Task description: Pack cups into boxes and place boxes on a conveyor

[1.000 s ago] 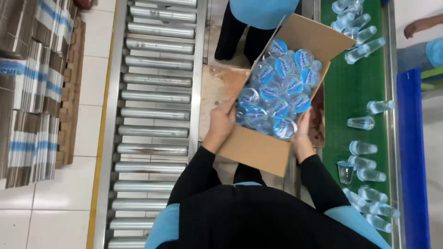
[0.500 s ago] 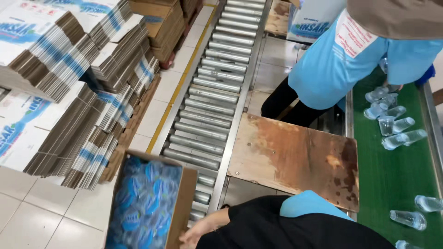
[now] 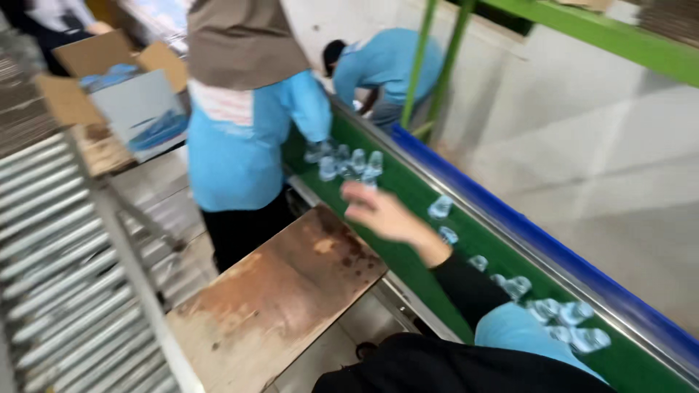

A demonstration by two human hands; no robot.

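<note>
My right hand (image 3: 382, 212) is stretched out over the near edge of a green conveyor belt (image 3: 408, 193), fingers apart and nothing in it; the image is blurred. Small clear cups with blue lids lie on the belt: a cluster (image 3: 344, 163) just beyond my fingers, one cup (image 3: 440, 207) to the right of the hand, and more (image 3: 568, 320) close to my sleeve. My left hand is out of sight.
A co-worker in a blue shirt (image 3: 244, 138) stands at the belt just ahead, another person (image 3: 386, 65) bends farther along. A rusty brown board (image 3: 284, 291) lies below my arm. A roller conveyor (image 3: 65, 284) runs at left, with an open cardboard box (image 3: 109, 91) beyond.
The view has swung from the box of cups at my left up along the belt. The box is no longer by my hands, and my right hand now reaches over the belt.
</note>
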